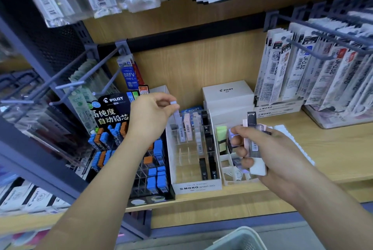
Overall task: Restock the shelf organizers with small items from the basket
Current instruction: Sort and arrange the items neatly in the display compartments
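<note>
Risk: dropped stock or jammed slot

Basket (242, 235) rim shows at the bottom edge, below the shelf (323, 149); contents not visible. Right hand (268, 149) is curled tight round a mixed bundle of lead cases (254, 145) (pink, black, white, lavender), over the white divider tray (230, 183). Grip looks overfull: any finger shift could spill cases. Left hand (149, 116) is in a narrow pinch on the cap of a lavender case (178, 117), whose lower end sits among the back-row slots of the MONO organizer (197, 187). Seated or not, cannot tell. Slots are tight, so a tilted entry could jam it or knock the pink case (188, 126) just beside it.
</note>
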`<state>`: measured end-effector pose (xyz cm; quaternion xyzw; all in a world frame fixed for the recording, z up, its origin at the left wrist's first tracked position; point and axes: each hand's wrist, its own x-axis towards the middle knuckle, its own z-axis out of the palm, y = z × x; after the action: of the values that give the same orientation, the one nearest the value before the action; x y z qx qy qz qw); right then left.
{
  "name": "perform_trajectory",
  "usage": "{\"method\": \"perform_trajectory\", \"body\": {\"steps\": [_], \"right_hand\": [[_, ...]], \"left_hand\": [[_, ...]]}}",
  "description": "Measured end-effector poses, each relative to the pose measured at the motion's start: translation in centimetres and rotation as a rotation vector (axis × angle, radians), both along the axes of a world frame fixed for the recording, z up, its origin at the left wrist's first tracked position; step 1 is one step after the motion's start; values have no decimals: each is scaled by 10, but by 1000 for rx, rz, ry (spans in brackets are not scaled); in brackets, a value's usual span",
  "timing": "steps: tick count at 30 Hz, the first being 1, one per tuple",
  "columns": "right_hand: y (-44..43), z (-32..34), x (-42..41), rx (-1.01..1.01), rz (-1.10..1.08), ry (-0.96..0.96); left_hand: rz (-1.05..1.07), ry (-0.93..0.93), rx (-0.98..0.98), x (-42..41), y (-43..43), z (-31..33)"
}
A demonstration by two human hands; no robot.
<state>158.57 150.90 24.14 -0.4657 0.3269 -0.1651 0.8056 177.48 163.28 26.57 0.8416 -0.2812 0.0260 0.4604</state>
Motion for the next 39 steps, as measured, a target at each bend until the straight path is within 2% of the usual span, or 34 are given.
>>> {"method": "perform_trajectory", "body": {"steps": [5, 10, 15, 26, 33, 39], "right_hand": [[-2, 3, -6, -7, 9, 3], [-2, 5, -9, -9, 25, -9], [0, 7, -10, -14, 36, -13], [1, 9, -11, -12, 42, -8], [3, 8, -11, -13, 86, 6], [5, 7, -11, -35, 137, 18]], "left_hand": [[6, -154, 291, 7, -4, -13], [-81, -255, 472, 6, -5, -14], [-113, -336, 531, 6, -5, -15], [-132, -279, 592, 12, -5, -5], [-165, -370, 660, 18, -10, -8], [-189, -348, 661, 17, -13, -10]]}}
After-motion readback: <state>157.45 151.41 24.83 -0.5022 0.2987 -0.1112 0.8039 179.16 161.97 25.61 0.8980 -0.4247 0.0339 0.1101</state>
